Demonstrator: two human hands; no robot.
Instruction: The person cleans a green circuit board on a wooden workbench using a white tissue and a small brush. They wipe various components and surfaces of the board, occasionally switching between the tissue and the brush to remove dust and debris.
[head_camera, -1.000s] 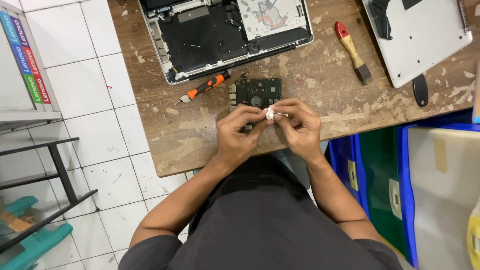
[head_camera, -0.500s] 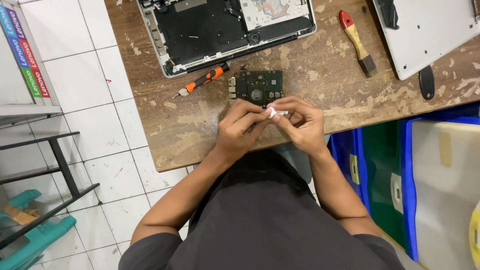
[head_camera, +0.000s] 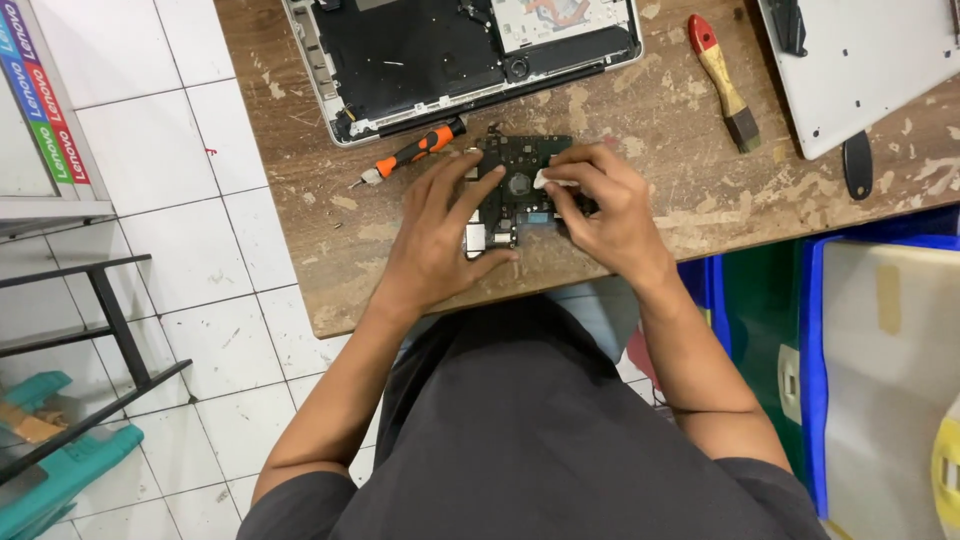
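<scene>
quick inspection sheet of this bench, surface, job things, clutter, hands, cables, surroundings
surface: worn wooden table, paint-flecked.
job's things: dark circuit board flat on table; small white wipe pressed on it.
clutter: opened laptop base, orange screwdriver, red-handled brush, grey laptop cover.
hands: left hand steadies board; right hand fingers pinch the wipe.
cables: nothing seen.
surroundings: white tiled floor, blue bin, black rack.

A dark green circuit board lies flat on the worn wooden tabletop, near its front edge, studded with small chips and metal connectors at its left end. A small white wad rests against the board's right part.
</scene>
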